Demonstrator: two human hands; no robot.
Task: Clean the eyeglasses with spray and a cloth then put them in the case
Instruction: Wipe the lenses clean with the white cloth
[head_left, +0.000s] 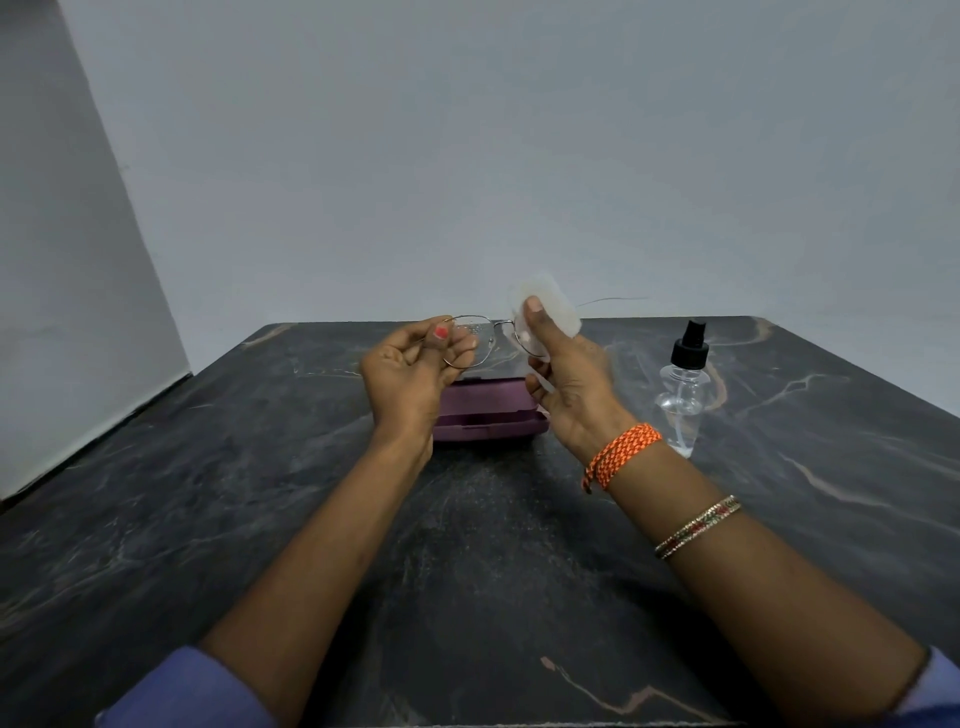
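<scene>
Head view, mid-frame: the left hand (415, 364) pinches the droplet-speckled eyeglasses (475, 340) while the right hand (563, 384), fingers clamped on the cloth (545, 312), wipes one lens, so spraying looks done, and casing in the purple case (488, 413) remains.

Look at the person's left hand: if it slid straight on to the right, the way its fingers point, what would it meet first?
Probably the white cleaning cloth that the right hand presses over the far lens of the thin metal-framed eyeglasses; the left hand already pinches the near lens. Depth is uncertain.
</scene>
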